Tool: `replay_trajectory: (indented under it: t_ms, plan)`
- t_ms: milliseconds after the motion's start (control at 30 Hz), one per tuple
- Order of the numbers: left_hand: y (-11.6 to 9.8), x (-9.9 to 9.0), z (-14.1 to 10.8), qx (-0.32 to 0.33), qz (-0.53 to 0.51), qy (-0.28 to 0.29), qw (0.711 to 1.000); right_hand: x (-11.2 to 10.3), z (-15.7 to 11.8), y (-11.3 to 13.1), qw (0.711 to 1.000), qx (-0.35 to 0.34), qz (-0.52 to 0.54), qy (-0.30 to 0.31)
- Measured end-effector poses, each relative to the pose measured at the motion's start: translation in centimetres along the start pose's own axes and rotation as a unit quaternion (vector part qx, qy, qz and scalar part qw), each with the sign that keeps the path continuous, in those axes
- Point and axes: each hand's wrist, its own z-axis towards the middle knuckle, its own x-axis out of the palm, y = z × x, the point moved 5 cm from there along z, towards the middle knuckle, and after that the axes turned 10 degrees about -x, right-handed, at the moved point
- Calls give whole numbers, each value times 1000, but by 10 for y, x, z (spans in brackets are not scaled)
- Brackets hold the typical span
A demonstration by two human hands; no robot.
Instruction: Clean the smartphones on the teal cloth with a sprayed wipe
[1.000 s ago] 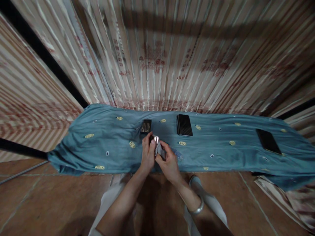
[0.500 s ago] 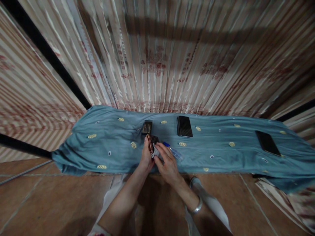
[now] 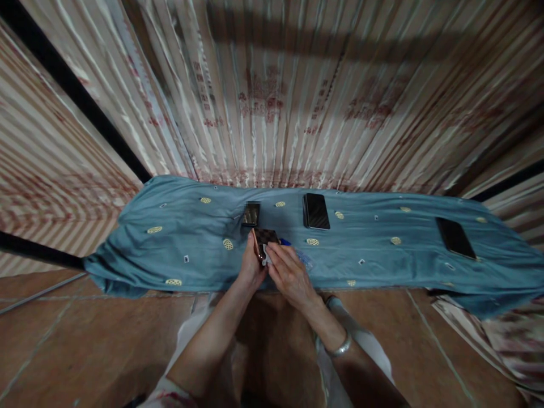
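Observation:
My left hand (image 3: 252, 263) is closed around a small dark checkered case (image 3: 265, 236) with a copper-coloured edge. Against the case's near side my right hand (image 3: 291, 272) pinches a small pale cloth (image 3: 266, 255), its fingers close together. Just beyond the case, a small dark, shiny box (image 3: 251, 214) lies on the blue cloth cover (image 3: 204, 238). Partly hidden behind my right fingers is a clear plastic item (image 3: 305, 260) with a blue part (image 3: 285, 242).
A black rectangular device (image 3: 317, 211) rests right of centre on the cover, and a flat black one (image 3: 455, 237) farther right. A striped curtain (image 3: 272, 136) hangs behind. Black poles (image 3: 102, 127) stand at both sides.
The checkered case has turned so more of its flat face shows. My right fingers have shifted along it with the pale cloth. The whole view has moved slightly.

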Motion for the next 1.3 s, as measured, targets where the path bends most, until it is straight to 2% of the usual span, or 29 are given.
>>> replay_trajectory:
  t_ms: [233, 367, 600, 733, 933, 1100, 1300]
  plan:
    - [3, 2, -1, -66, -2, 24, 998, -5, -3, -5, 1000, -1, -18, -5]
    - [2, -1, 1, -74, -31, 15, 997, -8, -2, -9, 1000, 10, -7, -3]
    - [2, 4, -5, -125, -58, 8, 990, -15, -2, -16, 998, 38, 37, -13]
    - [-1, 4, -6, -112, -71, 12, 991, -15, -5, -20, 994, 78, 80, -4]
    - [2, 6, -6, -114, -92, 58, 988, -13, -10, -23, 979, 163, 118, -15]
    - [6, 14, -14, -136, -84, 109, 981, -6, -15, -24, 957, 226, 171, -51]
    - [14, 15, -23, -148, -82, 68, 983, 1, -19, -36, 898, 321, 273, -123]
